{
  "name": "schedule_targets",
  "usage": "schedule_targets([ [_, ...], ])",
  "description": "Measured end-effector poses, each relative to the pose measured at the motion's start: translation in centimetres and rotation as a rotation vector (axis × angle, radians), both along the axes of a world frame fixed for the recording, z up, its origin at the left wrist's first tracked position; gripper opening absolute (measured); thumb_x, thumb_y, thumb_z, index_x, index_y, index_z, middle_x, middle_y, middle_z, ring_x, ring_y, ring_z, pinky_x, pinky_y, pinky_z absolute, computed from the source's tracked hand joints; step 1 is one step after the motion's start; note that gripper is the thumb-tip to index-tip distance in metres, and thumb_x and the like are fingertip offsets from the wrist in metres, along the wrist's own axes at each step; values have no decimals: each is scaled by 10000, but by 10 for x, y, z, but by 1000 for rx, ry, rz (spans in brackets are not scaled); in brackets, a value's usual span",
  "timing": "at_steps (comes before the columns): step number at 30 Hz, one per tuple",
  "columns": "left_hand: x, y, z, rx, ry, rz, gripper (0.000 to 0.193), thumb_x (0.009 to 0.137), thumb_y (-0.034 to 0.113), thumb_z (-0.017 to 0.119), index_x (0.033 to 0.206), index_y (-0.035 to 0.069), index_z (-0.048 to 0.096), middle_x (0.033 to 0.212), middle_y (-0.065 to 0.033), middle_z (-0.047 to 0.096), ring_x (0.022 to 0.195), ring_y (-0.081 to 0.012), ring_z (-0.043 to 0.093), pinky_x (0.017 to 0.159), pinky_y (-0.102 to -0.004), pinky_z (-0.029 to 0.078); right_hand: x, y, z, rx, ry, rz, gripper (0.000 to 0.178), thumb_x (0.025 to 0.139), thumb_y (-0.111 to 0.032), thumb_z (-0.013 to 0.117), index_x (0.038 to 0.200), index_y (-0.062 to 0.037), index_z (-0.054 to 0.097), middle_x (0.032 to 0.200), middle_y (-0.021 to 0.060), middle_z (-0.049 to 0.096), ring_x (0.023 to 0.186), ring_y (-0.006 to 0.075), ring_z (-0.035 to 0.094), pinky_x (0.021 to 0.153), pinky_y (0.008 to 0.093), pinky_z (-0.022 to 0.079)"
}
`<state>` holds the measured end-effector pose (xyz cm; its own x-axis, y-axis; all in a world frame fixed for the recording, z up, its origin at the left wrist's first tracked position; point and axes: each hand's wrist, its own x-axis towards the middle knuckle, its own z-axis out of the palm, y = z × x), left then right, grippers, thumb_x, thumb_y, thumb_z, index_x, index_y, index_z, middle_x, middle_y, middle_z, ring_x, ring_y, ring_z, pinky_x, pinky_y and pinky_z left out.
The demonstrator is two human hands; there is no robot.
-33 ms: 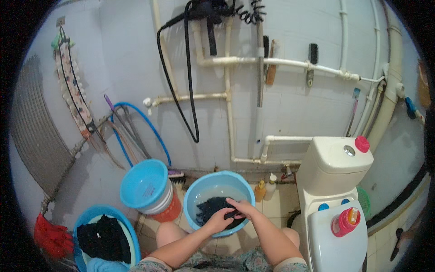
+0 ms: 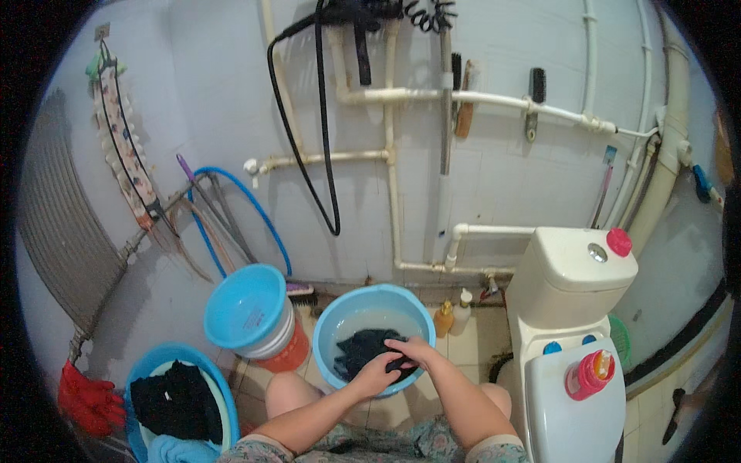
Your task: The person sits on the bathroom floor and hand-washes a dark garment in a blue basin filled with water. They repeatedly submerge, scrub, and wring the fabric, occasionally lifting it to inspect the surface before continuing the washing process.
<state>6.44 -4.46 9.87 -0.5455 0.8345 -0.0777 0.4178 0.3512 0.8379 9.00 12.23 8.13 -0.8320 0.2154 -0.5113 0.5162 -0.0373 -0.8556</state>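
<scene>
A light-blue basin of cloudy water stands on the floor before my knees. Soaking in it is a dark piece of clothing, bunched toward the near right side; what garment it is I cannot make out. My left hand is closed on the near part of the cloth. Beside it, my right hand grips the same cloth from the right, its fingers pointing left. Both hands are close together at the basin's near right rim, and some fingertips are hidden in the folds.
At the left a blue tub holds black clothing and a light-blue cloth. Red gloves hang beside it. Another blue basin tops a bucket. Two pump bottles and a toilet stand right.
The view has tilted slightly, so the wall sits a little higher in the picture. My hands have shifted only slightly on the dark cloth and still grip it.
</scene>
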Motion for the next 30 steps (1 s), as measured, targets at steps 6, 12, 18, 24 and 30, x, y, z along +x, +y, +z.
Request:
schedule_targets([
  [6,9,-4,-27,230,-476,-8,462,878,60,538,1312,49,376,1070,-45,512,961,-121,504,849,-274,421,-3,2,3,-6,273,-407,145,709,-89,586,778,33,623,721,82,594,661,181,532,605,324,413],
  [12,-43,-23,-88,120,-392,582,420,876,149,570,1255,11,454,1223,-148,493,1136,-232,475,895,-324,437,8,14,34,-184,505,-535,274,795,-125,564,1000,52,605,863,92,627,786,189,578,724,295,431],
  [18,-32,-14,-74,209,-1185,737,832,854,241,618,1415,73,27,1436,-174,186,1222,-341,377,899,-436,467,29,16,62,-418,635,-500,266,817,-88,534,1043,38,596,903,76,632,811,153,585,735,264,450],
  [24,-74,5,-135,125,-1306,974,642,782,380,689,1266,116,359,1150,-150,414,921,-270,514,756,-445,506,33,14,71,-405,692,-423,296,808,-94,511,1061,47,572,954,93,631,843,171,601,771,266,465],
  [30,-104,-7,-147,121,-1163,824,196,789,212,625,849,77,495,623,-48,480,458,-144,467,395,-272,414,36,31,80,-496,772,-523,310,822,-78,523,1105,41,556,938,82,633,844,162,595,783,281,466],
])
